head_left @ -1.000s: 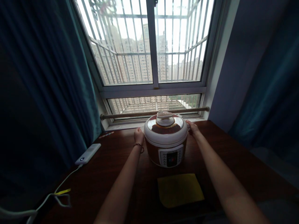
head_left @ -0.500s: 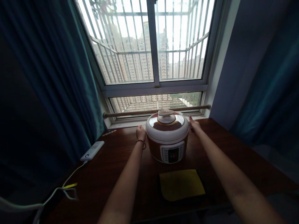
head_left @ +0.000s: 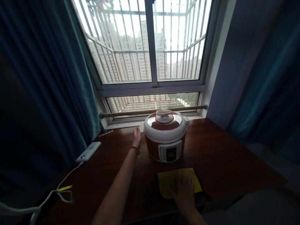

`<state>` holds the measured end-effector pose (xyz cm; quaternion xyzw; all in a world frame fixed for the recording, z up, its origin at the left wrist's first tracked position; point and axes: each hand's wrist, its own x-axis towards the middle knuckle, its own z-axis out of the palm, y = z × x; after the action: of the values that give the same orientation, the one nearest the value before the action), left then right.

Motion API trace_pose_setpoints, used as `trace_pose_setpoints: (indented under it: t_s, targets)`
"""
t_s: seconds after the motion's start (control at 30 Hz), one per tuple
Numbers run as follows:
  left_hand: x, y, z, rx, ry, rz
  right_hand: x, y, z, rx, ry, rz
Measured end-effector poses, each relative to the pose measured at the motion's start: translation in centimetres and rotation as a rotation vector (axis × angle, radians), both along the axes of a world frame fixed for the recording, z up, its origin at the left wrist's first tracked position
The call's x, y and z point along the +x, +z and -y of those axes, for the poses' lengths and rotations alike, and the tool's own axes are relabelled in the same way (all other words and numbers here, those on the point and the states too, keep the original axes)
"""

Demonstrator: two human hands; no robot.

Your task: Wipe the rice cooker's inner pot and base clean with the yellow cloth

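Observation:
On the wooden table stands a white and brown electric pressure cooker, its lid on and its control panel facing me. My left hand is at the cooker's left handle, fingers loosely bent and not wrapped round it; whether they touch is hard to make out. Lower down, my right hand lies with spread fingers on a folded yellow cloth with a dark edge, in front of the cooker. Its palm covers part of the cloth.
A white power bank with a white cable lies on the table's left side. Behind the cooker are a rail and a barred window. Blue curtains hang at both sides. The table extends to the right.
My right hand has left the cooker's right handle and come down onto the yellow cloth. My left hand has loosened and shifted slightly away from the left handle. The cooker stays in place.

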<state>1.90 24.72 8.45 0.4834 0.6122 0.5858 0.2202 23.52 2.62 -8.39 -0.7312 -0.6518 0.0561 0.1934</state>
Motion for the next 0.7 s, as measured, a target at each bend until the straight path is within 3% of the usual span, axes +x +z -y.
trace_pose_setpoints:
  t_s: [0.1,0.2,0.3,0.37,0.5,0.7]
  targets:
    - [1.9,-3.3,6.4,-0.034,0.018,-0.023,-0.1,0.3,-0.1,-0.050,0.050,0.084]
    - [4.8,-9.2,14.0,-0.058,-0.067,-0.117,0.3,0.5,-0.6,-0.037,0.114,0.106]
    - [7.2,-14.8,19.5,-0.049,-0.296,-0.575,0.8,-0.4,-0.8,0.033,0.233,0.122]
    - [8.0,-16.9,21.2,-0.087,-0.341,-0.786,1.2,-1.1,-0.9,0.086,0.297,0.139]
    - [8.5,-17.2,21.5,-0.120,-0.325,-1.006,2.0,-2.0,-1.5,0.101,0.238,0.172]
    - [8.6,-16.9,21.1,-0.098,-0.320,-1.100,2.1,-2.3,-1.4,0.032,0.271,0.120]
